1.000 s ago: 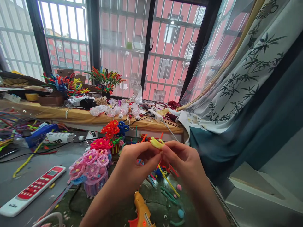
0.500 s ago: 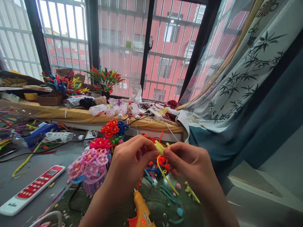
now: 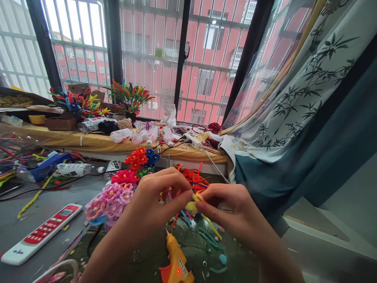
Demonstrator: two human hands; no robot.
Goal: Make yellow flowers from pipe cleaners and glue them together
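Observation:
Both hands meet above the middle of the table, pinching a small piece of yellow pipe cleaner (image 3: pixel 192 206) between them. My left hand (image 3: pixel 165 196) grips it with thumb and forefinger, the other fingers curled. From the right, my right hand (image 3: pixel 225 202) closes thumb and forefinger on the same piece, hiding part of it. Below them lies a yellow glue gun (image 3: pixel 176 257) with a red light lit. A loose yellow pipe cleaner (image 3: pixel 215 228) runs down under the right hand. Red pipe cleaners (image 3: pixel 190 175) are heaped behind the hands.
Pink pipe-cleaner flowers (image 3: pixel 110 200) stand left of my hands, with red flowers (image 3: pixel 137 157) behind. A white and red remote (image 3: pixel 43 236) lies at left. Green pipe-cleaner pieces (image 3: pixel 210 237) and a blue pompom (image 3: pixel 223 259) lie at front right. Plastic bottles (image 3: pixel 122 135) line the windowsill.
Both hands have come down slightly, carrying the yellow pipe-cleaner piece, and the fingers have shifted on it. The glue gun has stayed where it was.

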